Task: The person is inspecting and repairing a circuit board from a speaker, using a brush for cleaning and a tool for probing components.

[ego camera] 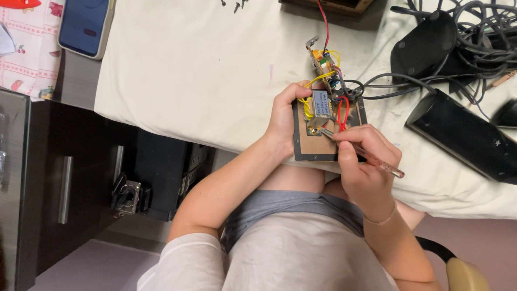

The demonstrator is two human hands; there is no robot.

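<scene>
We work at a counter [81,81] covered by a cream cloth [204,70], stained in places. On the cloth lie a long black speaker [463,137], a second black speaker [423,46], a tangle of black cables [479,32] and the brown board [318,143] at its near edge. A phone [85,26] lies at the cloth's left edge.
</scene>
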